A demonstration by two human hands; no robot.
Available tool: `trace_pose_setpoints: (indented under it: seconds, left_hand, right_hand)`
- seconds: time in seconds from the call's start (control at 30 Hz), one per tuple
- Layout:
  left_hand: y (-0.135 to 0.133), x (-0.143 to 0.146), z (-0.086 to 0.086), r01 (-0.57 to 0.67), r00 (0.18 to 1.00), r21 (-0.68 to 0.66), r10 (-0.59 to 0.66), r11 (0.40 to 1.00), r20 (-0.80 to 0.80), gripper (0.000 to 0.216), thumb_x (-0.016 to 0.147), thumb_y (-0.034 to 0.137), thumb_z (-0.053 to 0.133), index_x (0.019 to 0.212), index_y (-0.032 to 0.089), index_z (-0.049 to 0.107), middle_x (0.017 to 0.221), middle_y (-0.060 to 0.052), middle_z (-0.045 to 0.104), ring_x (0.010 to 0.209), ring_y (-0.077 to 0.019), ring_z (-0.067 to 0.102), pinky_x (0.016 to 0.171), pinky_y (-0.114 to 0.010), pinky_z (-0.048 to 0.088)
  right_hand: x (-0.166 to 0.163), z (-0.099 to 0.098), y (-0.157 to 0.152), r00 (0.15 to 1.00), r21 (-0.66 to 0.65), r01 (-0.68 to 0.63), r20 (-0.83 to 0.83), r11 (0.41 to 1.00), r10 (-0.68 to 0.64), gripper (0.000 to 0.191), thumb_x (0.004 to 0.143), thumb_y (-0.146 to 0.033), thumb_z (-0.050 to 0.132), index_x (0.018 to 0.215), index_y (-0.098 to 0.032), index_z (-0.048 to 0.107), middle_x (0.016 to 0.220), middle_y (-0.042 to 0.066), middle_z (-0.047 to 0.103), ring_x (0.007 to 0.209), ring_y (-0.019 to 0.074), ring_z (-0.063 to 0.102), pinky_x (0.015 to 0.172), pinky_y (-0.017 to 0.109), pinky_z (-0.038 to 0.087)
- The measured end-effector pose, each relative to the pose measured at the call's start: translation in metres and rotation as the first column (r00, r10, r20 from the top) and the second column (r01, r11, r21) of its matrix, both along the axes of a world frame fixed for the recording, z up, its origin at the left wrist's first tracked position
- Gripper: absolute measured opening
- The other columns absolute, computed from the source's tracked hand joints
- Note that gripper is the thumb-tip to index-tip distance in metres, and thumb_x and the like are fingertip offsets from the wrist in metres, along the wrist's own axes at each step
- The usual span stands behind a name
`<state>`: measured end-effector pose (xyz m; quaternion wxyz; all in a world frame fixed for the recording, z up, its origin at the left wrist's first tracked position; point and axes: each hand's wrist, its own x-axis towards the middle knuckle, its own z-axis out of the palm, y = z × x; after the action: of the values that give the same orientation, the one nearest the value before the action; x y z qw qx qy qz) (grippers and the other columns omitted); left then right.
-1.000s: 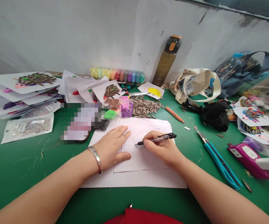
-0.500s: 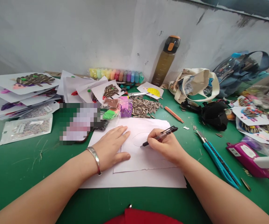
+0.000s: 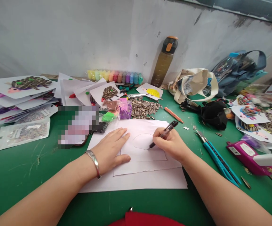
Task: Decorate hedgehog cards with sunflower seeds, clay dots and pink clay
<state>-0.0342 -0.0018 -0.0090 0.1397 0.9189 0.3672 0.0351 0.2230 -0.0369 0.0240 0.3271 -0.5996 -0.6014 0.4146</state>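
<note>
My left hand (image 3: 113, 149) lies flat on the white paper (image 3: 131, 182), fingers stretched out, a silver bracelet on its wrist. Between the fingers of my right hand (image 3: 169, 142) is a black pen (image 3: 165, 133), its tip on the top sheet. A thin curved outline (image 3: 139, 148) is drawn there, rounded at the left, and its right part is hidden by my right hand. Below it a straight line runs across the sheet. Behind the paper lies a heap of sunflower seeds (image 3: 144, 108), with purple and green clay packets (image 3: 125, 108) beside it.
A phone (image 3: 80, 125) and bead packet (image 3: 24, 131) lie left, near stacked hedgehog pictures (image 3: 29, 84). To the right are a blue utility knife (image 3: 218, 158), a magenta glue gun (image 3: 249, 158), an orange marker (image 3: 173, 115) and a cloth bag (image 3: 194, 84). A bottle (image 3: 165, 61) leans against the wall.
My right hand has moved the pen tip slightly right along the paper, and the lower curve of the outline is longer. My left hand stays flat. The view has shifted a little.
</note>
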Motion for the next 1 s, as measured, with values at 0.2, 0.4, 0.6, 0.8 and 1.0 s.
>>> trace_pose_setpoints:
  seconds: [0.2,0.4,0.6,0.8,1.0]
  left_hand:
    - [0.000,-0.001,0.001,0.014,1.000,0.008,-0.014,1.000,0.001,0.074,0.084,0.056,0.055,0.144,0.015,0.039,0.154,-0.016,0.029,0.141,-0.0323,0.027,0.114,-0.047,0.028]
    - [0.000,-0.002,-0.001,0.012,1.000,0.028,-0.012,1.000,0.009,0.073,0.085,0.056,0.053,0.144,0.015,0.038,0.155,-0.015,0.029,0.141,-0.0320,0.027,0.114,-0.046,0.028]
    - [0.001,-0.003,-0.002,0.015,1.000,0.025,-0.015,1.000,0.021,0.072,0.086,0.057,0.051,0.144,0.016,0.038,0.155,-0.014,0.029,0.141,-0.0324,0.027,0.114,-0.047,0.029]
    - [0.002,-0.004,-0.002,0.018,0.999,0.017,-0.018,1.000,0.031,0.073,0.086,0.058,0.051,0.144,0.017,0.038,0.155,-0.014,0.028,0.141,-0.0335,0.027,0.114,-0.048,0.029]
    - [0.002,-0.004,-0.003,0.013,1.000,0.017,-0.013,1.000,0.026,0.073,0.085,0.057,0.052,0.144,0.017,0.038,0.155,-0.013,0.028,0.141,-0.0334,0.027,0.114,-0.047,0.028]
  right_hand:
    - [0.009,0.001,0.004,0.999,-0.010,0.033,0.022,0.999,-0.033,0.011,0.067,-0.019,0.050,0.056,-0.019,0.052,0.051,-0.005,0.042,0.052,0.0102,0.038,0.049,0.024,0.027]
    - [0.016,-0.003,0.007,0.998,-0.029,0.069,0.013,0.997,-0.069,0.010,0.066,-0.019,0.050,0.057,-0.019,0.053,0.051,-0.005,0.043,0.051,0.0103,0.038,0.048,0.024,0.027]
    - [0.017,-0.001,0.008,0.994,-0.031,0.107,0.025,0.994,-0.106,0.011,0.065,-0.020,0.049,0.055,-0.020,0.051,0.049,-0.005,0.042,0.051,0.0109,0.038,0.047,0.025,0.025]
    - [0.019,0.001,0.009,0.991,-0.028,0.136,0.019,0.990,-0.136,0.012,0.066,-0.021,0.049,0.054,-0.020,0.050,0.049,-0.005,0.041,0.050,0.0112,0.037,0.047,0.026,0.024]
    - [0.021,0.000,0.011,0.990,-0.009,0.144,0.005,0.989,-0.144,0.012,0.066,-0.021,0.049,0.054,-0.020,0.048,0.050,-0.005,0.040,0.051,0.0111,0.037,0.048,0.026,0.025]
